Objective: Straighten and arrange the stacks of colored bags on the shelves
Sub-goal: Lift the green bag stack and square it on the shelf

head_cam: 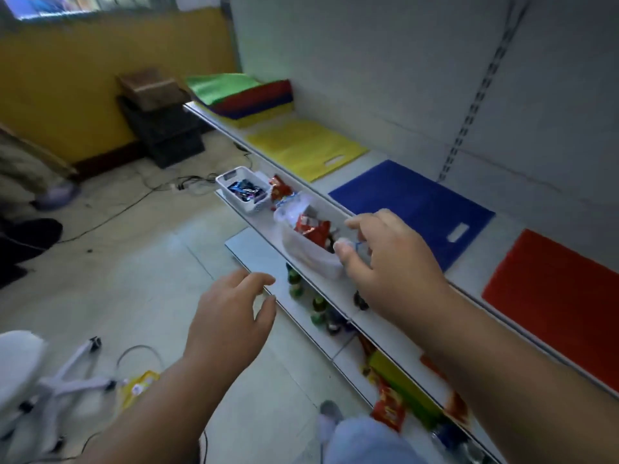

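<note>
Top shelf (pixel 385 155), white, running from far left to near right: 4 lots of flat coloured bags, all lying flat.

Item 1: mixed stack (pixel 241 95) at the far end, green on top, then red, blue and yellow layers; edges fanned and not flush, 1 corner close to the shelf lip.
Item 2: yellow bag (pixel 301 149), handle slot toward the near end.
Item 3: blue bag (pixel 412 209), handle slot toward the near end, long axis running roughly along the shelf.
Item 4: red bag (pixel 562 296), partly cut off by the frame edge; slot not visible.

Items 2 to 4 sit apart, each skewed to the shelf edge.

Left hand (pixel 231 316): open, fingers loosely spread, holding nothing, out over the floor.
Right hand (pixel 382 259): open, fingers curled, empty, level with the snack tub (pixel 311 249) on the lower shelf, just short of the blue bag.

Step, as judged: reach toward the bags, none yet touched. Next move calls for both hands on 1 bag's edges, squaring it to the shelf lip.
</note>
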`<action>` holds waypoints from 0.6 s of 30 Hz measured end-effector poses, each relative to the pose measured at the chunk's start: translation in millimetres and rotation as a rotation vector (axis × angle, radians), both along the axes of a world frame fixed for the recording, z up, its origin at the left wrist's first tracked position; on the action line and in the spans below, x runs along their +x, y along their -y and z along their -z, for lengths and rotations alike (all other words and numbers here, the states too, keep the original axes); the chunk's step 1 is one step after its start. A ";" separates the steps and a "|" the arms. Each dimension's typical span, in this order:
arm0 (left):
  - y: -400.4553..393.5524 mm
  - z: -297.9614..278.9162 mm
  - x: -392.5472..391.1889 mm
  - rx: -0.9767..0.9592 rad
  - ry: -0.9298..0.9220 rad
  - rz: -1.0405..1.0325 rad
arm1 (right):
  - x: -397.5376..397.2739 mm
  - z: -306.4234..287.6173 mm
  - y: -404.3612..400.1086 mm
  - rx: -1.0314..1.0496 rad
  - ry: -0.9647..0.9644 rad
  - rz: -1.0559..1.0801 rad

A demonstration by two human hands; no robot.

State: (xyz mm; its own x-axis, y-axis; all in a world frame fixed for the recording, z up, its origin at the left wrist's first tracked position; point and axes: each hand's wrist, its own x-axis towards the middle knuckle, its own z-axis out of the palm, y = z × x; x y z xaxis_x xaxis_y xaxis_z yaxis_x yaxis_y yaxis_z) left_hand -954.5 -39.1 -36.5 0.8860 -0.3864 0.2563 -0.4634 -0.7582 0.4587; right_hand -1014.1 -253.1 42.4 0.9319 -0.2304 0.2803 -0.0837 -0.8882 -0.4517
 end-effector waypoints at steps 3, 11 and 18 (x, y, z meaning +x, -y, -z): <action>-21.0 6.9 55.9 -0.042 0.026 -0.074 | 71.4 8.6 -20.7 -0.003 0.014 -0.062; -96.4 -9.8 210.6 -0.020 0.021 -0.250 | 281.9 -6.1 -89.3 0.041 0.037 -0.258; -183.1 8.8 368.8 -0.013 0.008 -0.287 | 447.5 10.8 -170.5 0.046 0.041 -0.292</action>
